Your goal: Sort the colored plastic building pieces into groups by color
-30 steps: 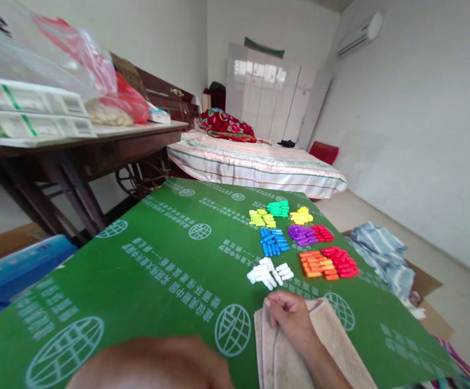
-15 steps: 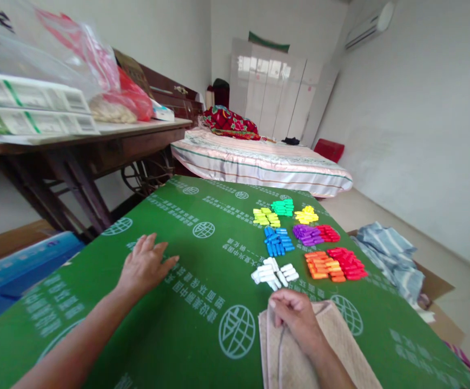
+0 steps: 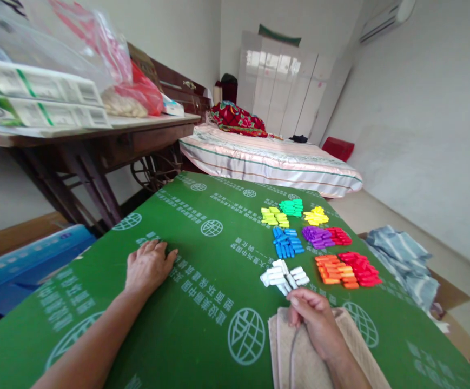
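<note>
My left hand (image 3: 147, 268) lies palm down on the green tabletop (image 3: 194, 329), its thumb apart from the fingers. My right hand (image 3: 313, 322) is closed in a pinch above a folded beige cloth (image 3: 283, 359); what its fingertips hold, if anything, cannot be made out. A thin grey line runs down from under that hand over the cloth, perhaps a cord or a fold edge. Just beyond the right fingertips lies a pile of small white tube-shaped pieces (image 3: 276, 276). Similar orange pieces (image 3: 334, 269) and red pieces (image 3: 360, 268) are grouped to its right.
Farther back are piles of blue (image 3: 286, 243), purple (image 3: 317, 236), lime (image 3: 274, 217), green (image 3: 291, 207) and yellow pieces (image 3: 316, 216). A side table (image 3: 149, 129) with boxes and bags stands left, a bed (image 3: 267, 156) behind. Striped cloth (image 3: 401, 259) lies beyond the right edge.
The view has shifted slightly, so the scene sits farther right. My left hand's fingers have drawn closer together against the tabletop. My right hand stays pinched over the cloth.
</note>
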`<action>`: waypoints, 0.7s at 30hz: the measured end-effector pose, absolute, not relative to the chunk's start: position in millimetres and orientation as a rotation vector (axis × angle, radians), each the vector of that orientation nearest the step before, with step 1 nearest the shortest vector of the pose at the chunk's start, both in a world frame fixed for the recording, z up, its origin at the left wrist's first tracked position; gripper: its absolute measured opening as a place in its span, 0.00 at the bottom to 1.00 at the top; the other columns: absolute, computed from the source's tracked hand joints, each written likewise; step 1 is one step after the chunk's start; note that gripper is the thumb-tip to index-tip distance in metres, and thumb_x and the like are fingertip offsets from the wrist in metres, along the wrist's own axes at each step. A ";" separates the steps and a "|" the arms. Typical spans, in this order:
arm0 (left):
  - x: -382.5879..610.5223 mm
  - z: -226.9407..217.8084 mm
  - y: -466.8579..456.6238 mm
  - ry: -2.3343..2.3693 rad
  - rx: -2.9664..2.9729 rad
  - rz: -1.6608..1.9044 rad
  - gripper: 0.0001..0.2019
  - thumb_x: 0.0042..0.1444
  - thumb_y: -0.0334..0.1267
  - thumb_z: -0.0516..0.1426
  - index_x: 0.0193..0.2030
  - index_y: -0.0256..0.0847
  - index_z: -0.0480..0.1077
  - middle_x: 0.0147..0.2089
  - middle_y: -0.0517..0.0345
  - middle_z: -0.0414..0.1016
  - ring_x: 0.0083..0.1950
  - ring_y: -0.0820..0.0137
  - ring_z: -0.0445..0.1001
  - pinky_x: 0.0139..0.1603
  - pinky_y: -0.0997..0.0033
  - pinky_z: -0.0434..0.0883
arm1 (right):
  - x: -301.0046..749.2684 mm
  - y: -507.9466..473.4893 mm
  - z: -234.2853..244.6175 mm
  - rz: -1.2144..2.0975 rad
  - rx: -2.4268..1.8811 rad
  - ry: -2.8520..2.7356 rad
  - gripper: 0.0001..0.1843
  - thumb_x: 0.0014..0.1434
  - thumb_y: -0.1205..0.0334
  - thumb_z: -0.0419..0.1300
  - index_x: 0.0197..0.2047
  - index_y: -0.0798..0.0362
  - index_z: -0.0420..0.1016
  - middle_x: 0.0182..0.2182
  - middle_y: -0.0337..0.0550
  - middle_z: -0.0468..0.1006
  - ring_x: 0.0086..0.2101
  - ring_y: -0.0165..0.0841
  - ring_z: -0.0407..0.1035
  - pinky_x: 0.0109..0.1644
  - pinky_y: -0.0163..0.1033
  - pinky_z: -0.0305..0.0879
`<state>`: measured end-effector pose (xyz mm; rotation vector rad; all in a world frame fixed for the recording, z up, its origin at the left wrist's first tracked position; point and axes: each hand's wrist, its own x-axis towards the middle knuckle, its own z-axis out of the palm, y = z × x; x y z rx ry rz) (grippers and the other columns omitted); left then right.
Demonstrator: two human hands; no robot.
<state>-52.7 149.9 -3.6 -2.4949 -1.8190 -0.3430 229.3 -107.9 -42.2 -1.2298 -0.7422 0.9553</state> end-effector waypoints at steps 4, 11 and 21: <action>-51.9 -2.1 150.0 -1.821 -2.491 -0.336 0.31 0.57 0.51 0.40 0.55 0.29 0.67 0.62 0.34 0.63 0.64 0.49 0.59 0.61 0.48 0.59 | 230.1 -107.8 -42.9 0.957 -1.202 -0.742 0.13 0.54 0.52 0.65 0.31 0.55 0.77 0.14 0.36 0.71 0.18 0.25 0.61 0.24 0.31 0.56; -54.5 -6.6 153.4 -1.789 -2.475 -0.330 0.30 0.57 0.51 0.41 0.54 0.30 0.68 0.61 0.36 0.65 0.63 0.51 0.61 0.60 0.51 0.61 | 228.2 -106.0 -39.1 0.953 -1.202 -0.751 0.15 0.51 0.51 0.66 0.30 0.55 0.77 0.14 0.36 0.71 0.17 0.25 0.61 0.23 0.30 0.55; -57.8 -15.5 160.1 -1.756 -2.455 -0.342 0.29 0.58 0.51 0.41 0.52 0.31 0.69 0.60 0.38 0.66 0.63 0.53 0.62 0.61 0.52 0.61 | 227.8 -106.7 -38.2 0.945 -1.196 -0.754 0.16 0.50 0.50 0.67 0.30 0.56 0.77 0.14 0.36 0.71 0.17 0.25 0.61 0.23 0.30 0.56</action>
